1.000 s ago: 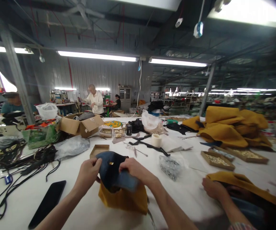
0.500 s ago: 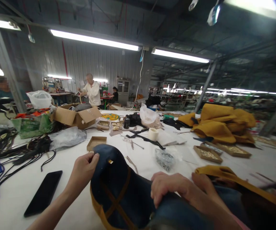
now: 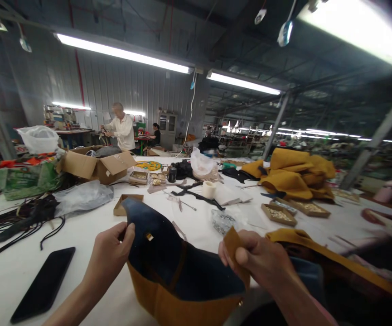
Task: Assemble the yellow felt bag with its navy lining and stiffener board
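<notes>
A mustard-yellow bag with a dark blue lining [image 3: 178, 276] is held open in front of me over the white table [image 3: 80, 231]. My left hand [image 3: 109, 256] pinches the bag's left rim, next to a small gold clasp [image 3: 149, 236]. My right hand [image 3: 258, 260] is closed on the right rim, with a tan edge of the bag sticking up between thumb and fingers. The blue inside faces me.
A black phone [image 3: 42, 285] lies at the near left. Black cords [image 3: 15, 222], a cardboard box [image 3: 97, 167], small trays of metal parts [image 3: 279, 214], a tape roll [image 3: 209, 189] and a stack of yellow bags [image 3: 294, 174] lie farther off. Another yellow piece [image 3: 304, 244] lies at the right. Other people work at the back.
The bag has been spread open, with its blue lining now facing me. My right hand moved from lying on top of it to gripping its right rim. The camera turned a little to the right.
</notes>
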A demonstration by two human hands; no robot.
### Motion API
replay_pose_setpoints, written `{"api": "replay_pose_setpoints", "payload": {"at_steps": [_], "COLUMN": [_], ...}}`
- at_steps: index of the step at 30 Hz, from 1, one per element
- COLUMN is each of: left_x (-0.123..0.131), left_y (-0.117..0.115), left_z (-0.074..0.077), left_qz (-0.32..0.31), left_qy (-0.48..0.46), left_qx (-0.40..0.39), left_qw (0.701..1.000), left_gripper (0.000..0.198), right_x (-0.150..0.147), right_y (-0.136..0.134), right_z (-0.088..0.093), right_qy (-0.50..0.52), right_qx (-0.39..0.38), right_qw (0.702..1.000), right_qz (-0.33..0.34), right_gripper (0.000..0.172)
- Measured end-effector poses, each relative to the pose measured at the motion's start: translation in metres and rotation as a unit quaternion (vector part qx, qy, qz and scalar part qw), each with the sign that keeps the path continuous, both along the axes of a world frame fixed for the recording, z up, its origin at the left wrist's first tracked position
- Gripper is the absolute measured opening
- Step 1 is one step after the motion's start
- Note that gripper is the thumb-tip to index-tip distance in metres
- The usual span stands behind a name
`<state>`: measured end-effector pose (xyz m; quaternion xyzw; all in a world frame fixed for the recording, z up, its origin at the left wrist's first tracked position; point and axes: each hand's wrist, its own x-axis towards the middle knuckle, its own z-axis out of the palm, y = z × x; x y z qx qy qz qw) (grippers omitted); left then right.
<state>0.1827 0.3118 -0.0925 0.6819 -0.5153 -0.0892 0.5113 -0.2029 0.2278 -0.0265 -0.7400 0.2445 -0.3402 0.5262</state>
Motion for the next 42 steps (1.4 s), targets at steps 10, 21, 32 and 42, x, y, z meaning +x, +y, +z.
{"api": "replay_pose_setpoints", "payload": {"at_steps": [10, 21, 32, 42], "left_x": [-0.02, -0.015, -0.014, 0.006], "left_y": [-0.007, 0.014, 0.02, 0.021], "left_z": [-0.005, -0.01, -0.012, -0.02], "left_qz": [0.017, 0.037, 0.045, 0.067], "left_qy": [-0.012, -0.129, -0.179, -0.247], "left_qx": [-0.069, -0.124, -0.125, -0.1], "left_qw": [0.997, 0.983, 0.975, 0.962], "left_gripper": [0.055, 0.053, 0.051, 0.051], "right_x": [-0.004, -0.017, -0.016, -0.007], "right_y": [-0.047, -0.036, -0.018, 0.012], "right_z": [0.04, 0.038, 0.083, 0.11], "right_qy": [0.066, 0.059, 0.165, 0.347], "right_qx": [-0.006, -0.049, -0.081, -0.19], "right_qw": [0.995, 0.991, 0.964, 0.908], "right_qz": [0.07, 0.111, 0.192, 0.14], "right_gripper": [0.089, 0.057, 0.102, 0.057]}}
